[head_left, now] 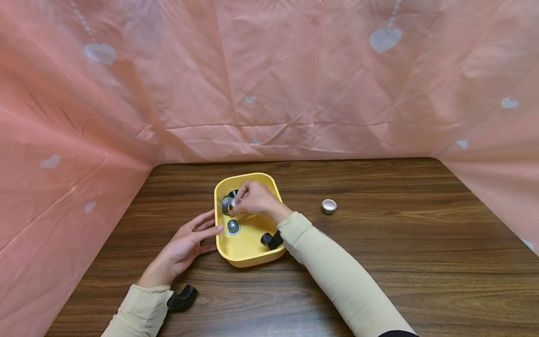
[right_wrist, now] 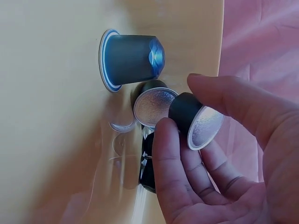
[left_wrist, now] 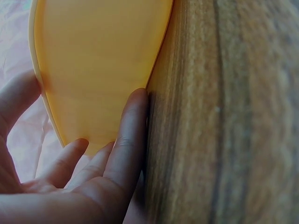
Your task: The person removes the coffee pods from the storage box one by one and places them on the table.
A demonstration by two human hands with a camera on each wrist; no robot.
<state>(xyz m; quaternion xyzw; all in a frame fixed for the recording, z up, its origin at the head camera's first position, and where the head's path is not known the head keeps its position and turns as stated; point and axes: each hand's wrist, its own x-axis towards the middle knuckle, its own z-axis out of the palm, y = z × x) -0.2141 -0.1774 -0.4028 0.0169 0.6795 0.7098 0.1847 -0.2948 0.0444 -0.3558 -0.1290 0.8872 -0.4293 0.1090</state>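
Observation:
A yellow rectangular tub [head_left: 250, 250] stands on the wooden table. My left hand [head_left: 185, 245] rests at its left side, thumb at the rim and fairly straight fingers [left_wrist: 133, 126] against the outer wall. Inside the tub, my right hand [head_left: 258, 199] pinches a dark coffee capsule [right_wrist: 182, 109] between thumb and fingertips, its silver lid tilted outward. Close beside it lie another capsule with its foil lid showing [right_wrist: 152, 106] and a black capsule [right_wrist: 147, 165], partly hidden by the fingers. A blue-grey capsule [head_left: 233, 227] sits lid down on the tub floor.
One more coffee capsule [head_left: 329, 206], pale lid up, stands on the table [head_left: 400, 210] to the right of the tub. Pink cloth [head_left: 273, 93] with white hearts hangs behind and along both sides. Black wrist devices [head_left: 183, 298] are at both sleeves.

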